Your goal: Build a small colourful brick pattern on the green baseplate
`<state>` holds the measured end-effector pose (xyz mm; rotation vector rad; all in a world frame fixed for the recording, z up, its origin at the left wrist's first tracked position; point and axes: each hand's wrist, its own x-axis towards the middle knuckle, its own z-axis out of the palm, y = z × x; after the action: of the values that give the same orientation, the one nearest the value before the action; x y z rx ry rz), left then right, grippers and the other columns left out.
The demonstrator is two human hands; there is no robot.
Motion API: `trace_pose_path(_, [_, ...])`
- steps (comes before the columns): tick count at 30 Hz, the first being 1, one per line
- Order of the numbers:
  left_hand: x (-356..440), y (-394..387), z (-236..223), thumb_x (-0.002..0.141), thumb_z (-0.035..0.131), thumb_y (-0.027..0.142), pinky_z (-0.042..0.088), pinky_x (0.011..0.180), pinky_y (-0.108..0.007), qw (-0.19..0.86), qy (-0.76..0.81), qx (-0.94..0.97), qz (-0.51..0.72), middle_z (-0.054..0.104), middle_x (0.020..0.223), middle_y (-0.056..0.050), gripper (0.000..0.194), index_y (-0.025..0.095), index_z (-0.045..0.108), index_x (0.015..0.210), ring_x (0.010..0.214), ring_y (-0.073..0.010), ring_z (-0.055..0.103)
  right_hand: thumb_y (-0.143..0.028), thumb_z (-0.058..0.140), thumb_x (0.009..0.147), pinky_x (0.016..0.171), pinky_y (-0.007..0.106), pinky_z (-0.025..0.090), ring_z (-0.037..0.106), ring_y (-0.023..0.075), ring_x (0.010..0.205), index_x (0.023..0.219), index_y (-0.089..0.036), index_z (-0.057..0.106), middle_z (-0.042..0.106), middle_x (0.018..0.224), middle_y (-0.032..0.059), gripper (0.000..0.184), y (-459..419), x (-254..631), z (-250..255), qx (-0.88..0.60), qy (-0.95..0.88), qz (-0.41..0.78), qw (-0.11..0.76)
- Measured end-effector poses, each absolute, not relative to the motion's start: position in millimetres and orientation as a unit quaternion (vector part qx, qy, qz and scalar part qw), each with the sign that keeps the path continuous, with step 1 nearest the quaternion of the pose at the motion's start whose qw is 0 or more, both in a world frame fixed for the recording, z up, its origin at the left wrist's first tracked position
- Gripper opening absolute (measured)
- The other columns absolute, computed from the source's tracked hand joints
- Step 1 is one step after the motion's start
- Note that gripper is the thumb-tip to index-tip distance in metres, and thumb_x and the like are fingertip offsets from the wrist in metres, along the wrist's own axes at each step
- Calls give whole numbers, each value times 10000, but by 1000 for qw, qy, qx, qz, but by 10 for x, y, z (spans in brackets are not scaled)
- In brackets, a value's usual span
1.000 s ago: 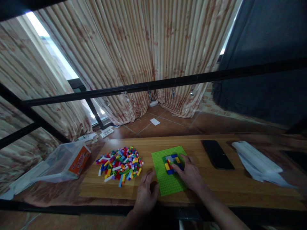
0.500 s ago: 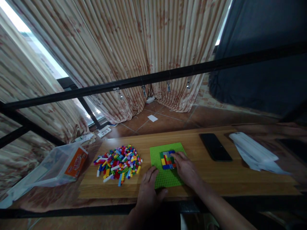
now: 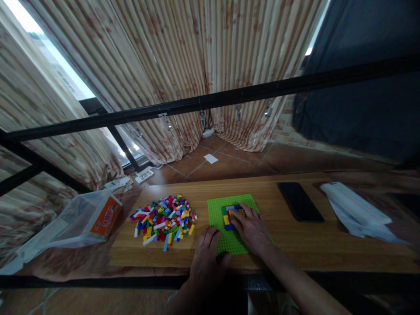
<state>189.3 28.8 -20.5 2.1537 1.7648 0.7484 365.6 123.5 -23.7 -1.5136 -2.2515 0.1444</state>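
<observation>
A light green studded baseplate [image 3: 213, 205] lies on the wooden table. On it sits a low build of toy bricks [image 3: 226, 219] in blue, yellow, red, green and grey. My right hand [image 3: 252, 229] rests over the build's right side, its thumb and fingers apart and touching the bricks; part of the build is hidden beneath it. My left hand [image 3: 206, 256] is at the plate's near left corner, fingers on the edge and thumb held away from them. To the left, a heap of loose toy bricks [image 3: 166, 221] in many colours is spread out.
A black phone [image 3: 301, 202] and a white plastic packet [image 3: 356, 210] lie on the right. Left of the wooden table [image 3: 200, 188] stands a clear plastic box [image 3: 77, 218] with an orange label. A black metal bar [image 3: 183, 107] crosses in front of the curtains.
My right hand has shifted over the build, its fingers now spread across the bricks. My left hand has moved from beside the plate onto its near left edge. The camera view has shifted slightly.
</observation>
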Motion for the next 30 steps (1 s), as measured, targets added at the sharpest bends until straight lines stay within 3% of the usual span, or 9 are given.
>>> trace_pose_path(9, [1891, 275, -206, 756, 617, 268, 427, 1029, -518, 128, 600, 744, 263, 521, 1330, -121, 528, 203, 519, 1270, 1233, -298, 481, -413, 423, 923, 888, 517, 415, 490, 314, 1166, 1194, -322, 608, 494, 1350, 105, 340, 1232, 3654, -257, -538, -810, 63, 225])
trace_pose_path(12, [1900, 279, -201, 748, 622, 269, 415, 1038, -524, 129, 608, 739, 258, 522, 1333, -115, 525, 204, 528, 1261, 1241, -299, 472, -428, 408, 923, 916, 511, 423, 482, 294, 1198, 1241, -321, 569, 492, 1354, 93, 372, 1262, 3731, -304, -516, -804, 108, 275])
trace_pose_path(17, [1896, 259, -195, 776, 609, 295, 393, 1061, -503, 127, 611, 740, 251, 504, 1355, -115, 504, 186, 525, 1261, 1261, -286, 452, -428, 348, 930, 973, 438, 440, 532, 246, 1151, 1294, -181, 500, 564, 1228, 132, 465, 1361, 3921, -283, -543, -717, 188, 394])
trace_pose_path(22, [1941, 246, -106, 846, 523, 300, 382, 1062, -496, 105, 610, 743, 254, 502, 1360, -112, 477, 193, 478, 1308, 1263, -265, 454, -437, 368, 910, 938, 448, 467, 581, 253, 1050, 1202, -166, 552, 586, 1166, 139, 439, 1403, 4062, -191, -565, -689, 184, 416])
trace_pose_path(30, [2463, 857, 203, 903, 381, 505, 229, 1130, -547, 64, 632, 750, 185, 303, 1515, -137, 658, 136, 286, 1440, 1418, -291, 214, -441, 367, 912, 948, 439, 466, 566, 251, 1083, 1139, -153, 584, 584, 1169, 147, 426, 1382, 4068, -130, -556, -703, 164, 413])
